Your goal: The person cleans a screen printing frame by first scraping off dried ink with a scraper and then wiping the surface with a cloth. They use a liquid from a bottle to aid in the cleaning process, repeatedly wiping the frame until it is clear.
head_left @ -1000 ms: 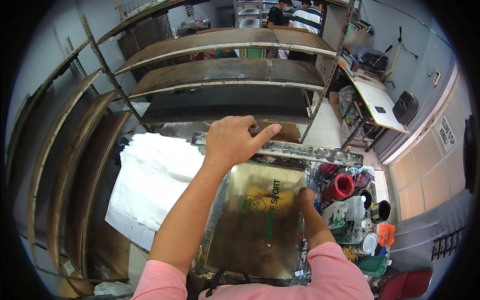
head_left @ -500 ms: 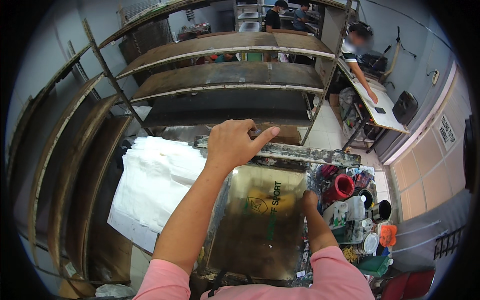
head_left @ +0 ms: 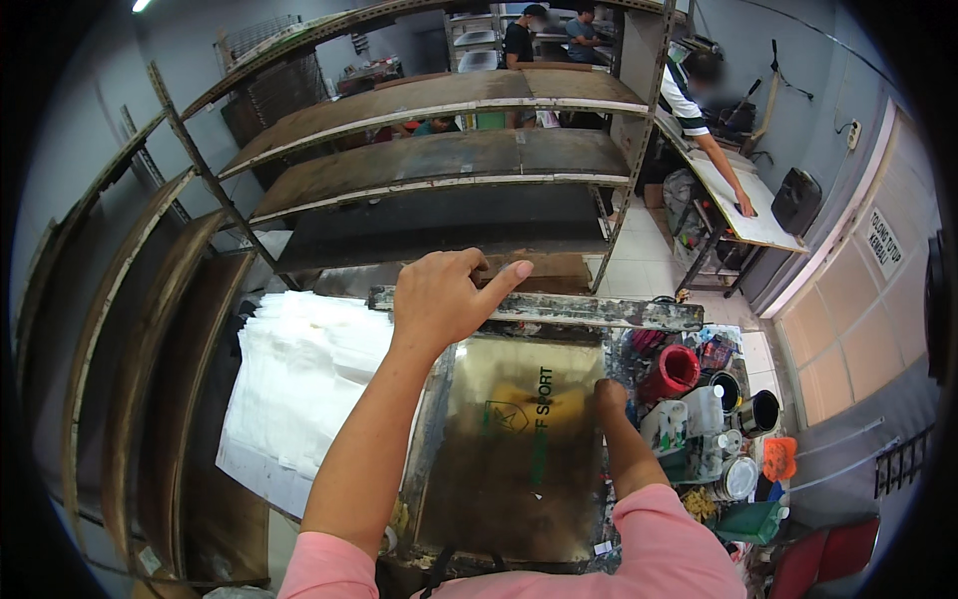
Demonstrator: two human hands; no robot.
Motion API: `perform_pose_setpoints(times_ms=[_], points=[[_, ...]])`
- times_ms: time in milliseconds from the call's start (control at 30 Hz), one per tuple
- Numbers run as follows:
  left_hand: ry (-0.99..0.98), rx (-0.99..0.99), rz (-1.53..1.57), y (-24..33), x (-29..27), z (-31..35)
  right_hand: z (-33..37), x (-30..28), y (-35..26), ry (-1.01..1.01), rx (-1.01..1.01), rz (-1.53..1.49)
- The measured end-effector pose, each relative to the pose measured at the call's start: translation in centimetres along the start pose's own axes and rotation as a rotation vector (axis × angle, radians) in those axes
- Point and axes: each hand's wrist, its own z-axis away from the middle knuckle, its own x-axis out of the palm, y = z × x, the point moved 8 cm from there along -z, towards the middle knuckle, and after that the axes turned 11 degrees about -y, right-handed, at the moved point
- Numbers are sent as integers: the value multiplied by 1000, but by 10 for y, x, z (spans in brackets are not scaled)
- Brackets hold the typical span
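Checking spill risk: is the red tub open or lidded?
Open: the red tub has no lid over its round mouth, and its inner wall shows.

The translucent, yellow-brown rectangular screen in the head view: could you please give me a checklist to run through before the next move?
1. Left hand over the paint-stained wooden bar: ok.
2. Right hand gripping the screen's right side: cannot tell, fingers hidden.
3. Green shield-shaped emblem uncovered by the hands: ok.
4. Stacked white sheets left of the screen: ok.
5. Red round container covered: not ok, open.
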Motion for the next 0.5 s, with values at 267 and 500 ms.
perform_pose_setpoints(times_ms=[267, 500], points=[[2, 9, 33, 6, -3, 1, 11, -5, 13, 47, 114, -27], [28, 13, 2, 7, -7, -1, 90, -26, -20, 116, 132, -558]])
